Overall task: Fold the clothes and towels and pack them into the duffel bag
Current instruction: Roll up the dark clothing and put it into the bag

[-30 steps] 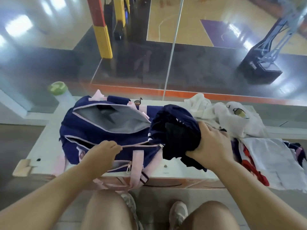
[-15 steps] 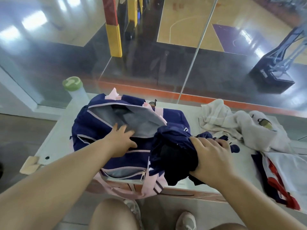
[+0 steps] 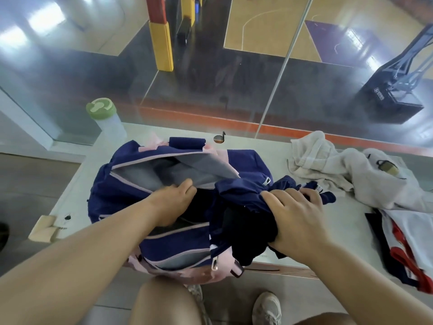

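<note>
A navy duffel bag (image 3: 131,184) with pink trim and a grey lining lies open on the pale bench (image 3: 276,148). My left hand (image 3: 172,200) reaches into its mouth, fingers curled on the edge of the grey flap. My right hand (image 3: 295,221) grips a bunched navy and black garment (image 3: 239,207) at the bag's right end, partly over the opening. A crumpled cream towel (image 3: 311,158) and a white garment (image 3: 379,181) lie to the right. A white, red and navy garment (image 3: 412,242) lies at the bench's right edge.
A bottle with a green lid (image 3: 103,116) stands at the bench's back left corner, against a glass wall. A small round metal piece (image 3: 219,138) sits behind the bag. A wooden block (image 3: 43,228) is at the left front corner. My knees and shoes are below the bench.
My left hand moved from the bag's front zipper up into the main opening. My right hand carried the navy garment left and down onto the bag's right end.
</note>
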`<state>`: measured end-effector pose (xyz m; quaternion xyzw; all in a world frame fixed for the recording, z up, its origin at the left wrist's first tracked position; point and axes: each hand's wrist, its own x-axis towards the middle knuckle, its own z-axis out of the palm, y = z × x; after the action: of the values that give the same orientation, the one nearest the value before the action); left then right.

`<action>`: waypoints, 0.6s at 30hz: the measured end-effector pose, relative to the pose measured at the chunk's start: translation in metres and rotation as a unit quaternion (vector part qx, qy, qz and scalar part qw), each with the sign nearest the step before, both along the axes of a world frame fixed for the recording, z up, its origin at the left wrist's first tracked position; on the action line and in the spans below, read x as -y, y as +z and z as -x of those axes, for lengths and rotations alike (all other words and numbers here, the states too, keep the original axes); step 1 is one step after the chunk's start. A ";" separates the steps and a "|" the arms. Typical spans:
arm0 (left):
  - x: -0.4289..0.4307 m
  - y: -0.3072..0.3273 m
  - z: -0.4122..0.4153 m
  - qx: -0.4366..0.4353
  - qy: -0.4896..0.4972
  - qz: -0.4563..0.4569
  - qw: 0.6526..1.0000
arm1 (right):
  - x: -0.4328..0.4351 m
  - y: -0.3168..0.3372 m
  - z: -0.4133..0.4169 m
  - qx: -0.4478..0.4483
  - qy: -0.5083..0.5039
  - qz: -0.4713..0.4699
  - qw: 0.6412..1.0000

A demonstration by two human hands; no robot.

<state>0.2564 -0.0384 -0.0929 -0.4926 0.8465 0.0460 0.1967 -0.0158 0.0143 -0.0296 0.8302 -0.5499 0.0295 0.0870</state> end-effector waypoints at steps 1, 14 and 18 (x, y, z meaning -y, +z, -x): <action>-0.002 0.003 0.000 0.005 -0.004 -0.003 1.000 | -0.001 -0.002 0.004 -0.001 -0.004 -0.003 1.000; -0.009 -0.012 0.002 0.095 -0.048 -0.027 0.994 | -0.005 -0.020 0.015 -0.005 -0.013 -0.009 1.000; -0.004 0.000 -0.009 -0.061 0.007 0.018 0.998 | -0.004 -0.022 0.017 -0.003 -0.012 -0.011 1.000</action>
<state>0.2651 -0.0340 -0.0933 -0.4983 0.8541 0.0616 0.1355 -0.0325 0.0181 -0.0513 0.8246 -0.5597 0.0198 0.0799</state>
